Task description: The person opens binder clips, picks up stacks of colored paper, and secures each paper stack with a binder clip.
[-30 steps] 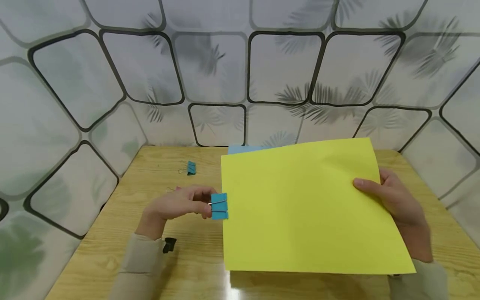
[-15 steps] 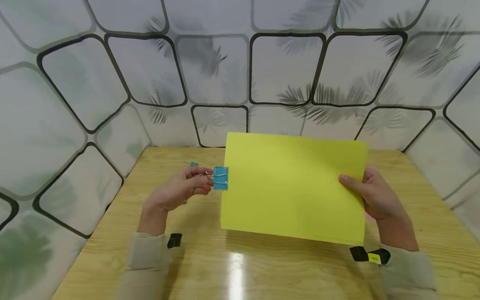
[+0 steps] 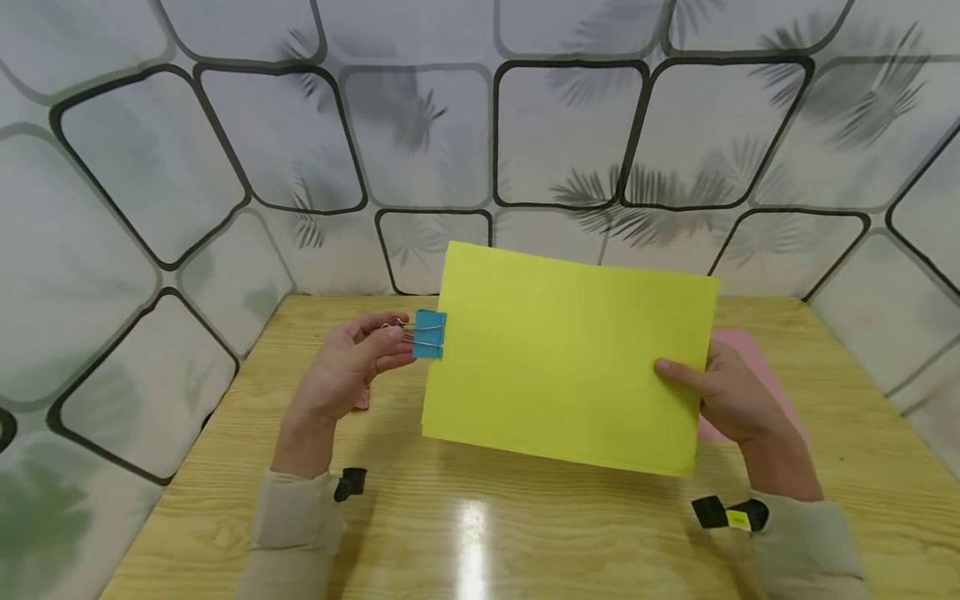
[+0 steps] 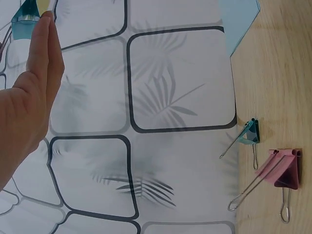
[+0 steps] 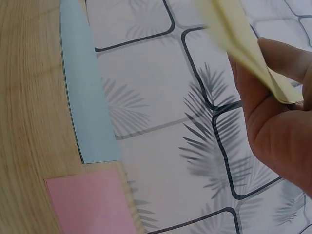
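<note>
A stack of yellow paper (image 3: 562, 358) is held up over the table, tilted, its left end raised. At its left edge sits a blue binder clip (image 3: 429, 334); the clip's wire handles are pinched between thumb and fingers of my left hand (image 3: 337, 358). My right hand (image 3: 738, 396) grips the paper's right edge, thumb on the front face and fingers behind. In the right wrist view the yellow sheets bend slightly within that grip. The left wrist view shows the clip only partly, at its top left corner.
On the wooden table (image 3: 585, 533) a pink binder clip (image 4: 288, 168) and a teal binder clip (image 4: 251, 132) stand at the left. Light blue paper (image 5: 87, 87) lies beside pink paper (image 5: 92, 202). A patterned cloth wall (image 3: 420, 142) rises behind the table.
Both hands have raised the yellow paper away from the table's front, and the right hand has moved left. The pink paper has come into sight; the blue paper is now hidden in the head view.
</note>
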Demonstrator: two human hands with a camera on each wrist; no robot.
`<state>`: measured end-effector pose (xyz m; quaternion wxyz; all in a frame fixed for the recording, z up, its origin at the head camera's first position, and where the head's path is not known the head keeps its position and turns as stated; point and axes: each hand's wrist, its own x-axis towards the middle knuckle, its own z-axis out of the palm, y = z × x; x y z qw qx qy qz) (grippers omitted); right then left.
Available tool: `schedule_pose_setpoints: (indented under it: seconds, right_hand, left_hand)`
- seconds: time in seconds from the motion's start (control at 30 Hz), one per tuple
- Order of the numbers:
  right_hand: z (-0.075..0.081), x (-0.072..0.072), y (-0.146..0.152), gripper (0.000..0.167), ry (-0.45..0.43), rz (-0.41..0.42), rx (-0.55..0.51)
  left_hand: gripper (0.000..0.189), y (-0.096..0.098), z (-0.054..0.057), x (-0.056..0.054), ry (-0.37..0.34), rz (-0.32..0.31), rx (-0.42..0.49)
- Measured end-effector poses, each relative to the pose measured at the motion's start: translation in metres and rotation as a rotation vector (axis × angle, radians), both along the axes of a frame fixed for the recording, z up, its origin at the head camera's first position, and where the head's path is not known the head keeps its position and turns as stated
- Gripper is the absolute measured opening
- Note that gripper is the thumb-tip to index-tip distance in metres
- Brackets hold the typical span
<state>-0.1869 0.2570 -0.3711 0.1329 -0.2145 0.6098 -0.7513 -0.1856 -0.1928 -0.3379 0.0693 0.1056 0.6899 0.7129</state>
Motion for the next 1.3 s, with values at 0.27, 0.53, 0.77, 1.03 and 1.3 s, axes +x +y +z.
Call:
schedule_pose_setpoints:
  seconds: [0.27, 0.53, 0.77, 1.03, 1.3]
  right_hand:
    - [-0.003, 0.004, 0.002, 0.039, 0.128, -0.084, -0.132]
    - [0.002, 0.002, 0.002, 0.047, 0.199, -0.02, -0.213]
    - [0.004, 0.003, 0.002, 0.048, 0.219, -0.029, -0.173]
    - [0.004, 0.002, -0.003, 0.046, 0.161, -0.012, -0.273]
    - [0.004, 0.004, -0.01, 0.043, 0.076, -0.112, -0.28]
  left_hand:
    - [0.048, 0.007, -0.001, 0.002, 0.008, 0.021, -0.013]
    - [0.044, 0.012, 0.003, 0.002, 0.034, 0.004, -0.006]
    - [0.041, 0.012, 0.003, 0.002, 0.049, -0.026, 0.004]
    - [0.041, 0.012, 0.002, 0.002, 0.053, -0.035, 0.007]
    - [0.043, 0.013, 0.001, 0.003, 0.038, -0.043, 0.014]
